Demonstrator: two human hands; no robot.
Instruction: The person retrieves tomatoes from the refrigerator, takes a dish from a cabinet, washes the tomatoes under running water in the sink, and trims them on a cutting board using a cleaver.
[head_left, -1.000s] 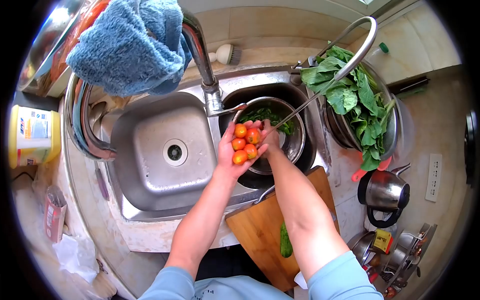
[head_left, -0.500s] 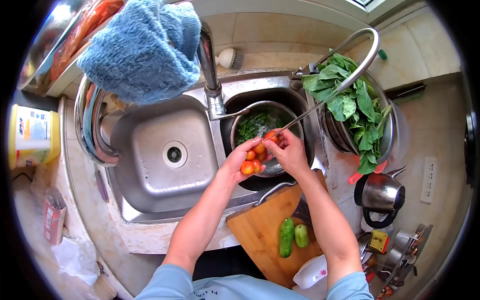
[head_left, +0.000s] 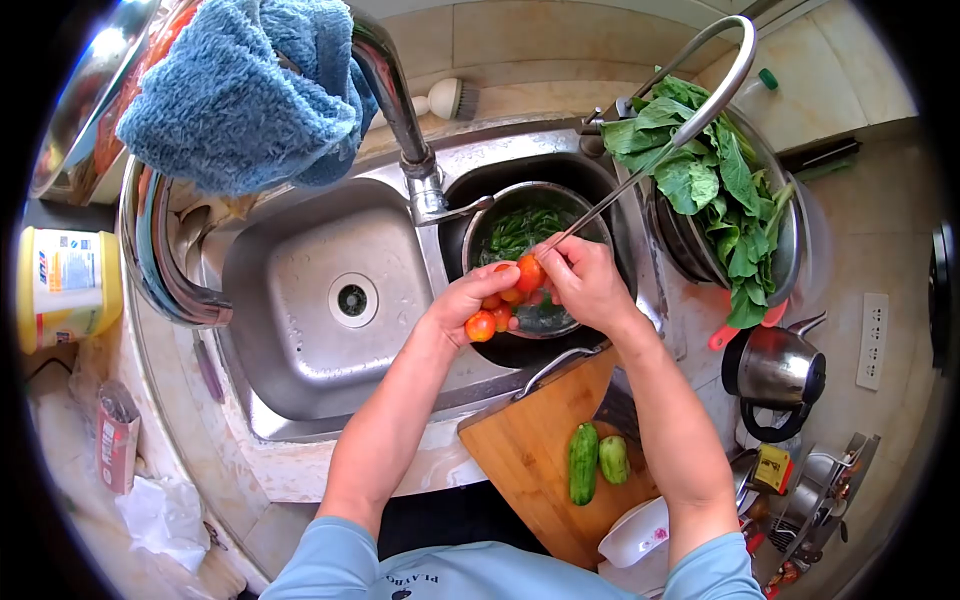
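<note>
Several small red-orange tomatoes (head_left: 481,325) rest in my left hand (head_left: 455,300), its fingers curled round them over the right basin. My right hand (head_left: 592,285) pinches one tomato (head_left: 531,273) just above the others, at the end of a thin curved metal spout (head_left: 625,188). Below both hands, a metal pot (head_left: 590,205) sits in the dark right basin, with green vegetables (head_left: 527,230) and water inside. My fingers partly hide the tomatoes and the pot's near side.
Left lies a steel basin (head_left: 290,290); a larger tap (head_left: 395,90) with a blue towel (head_left: 240,100) stands behind. Leafy greens (head_left: 735,190) fill a bowl at right. Two cucumbers (head_left: 583,462) lie on a wooden board (head_left: 520,470) near a kettle (head_left: 780,370).
My view has shifted slightly. Both hands stay close together over the pot, and the tomatoes in my left hand have changed position a little, with the pinched one showing more fully.
</note>
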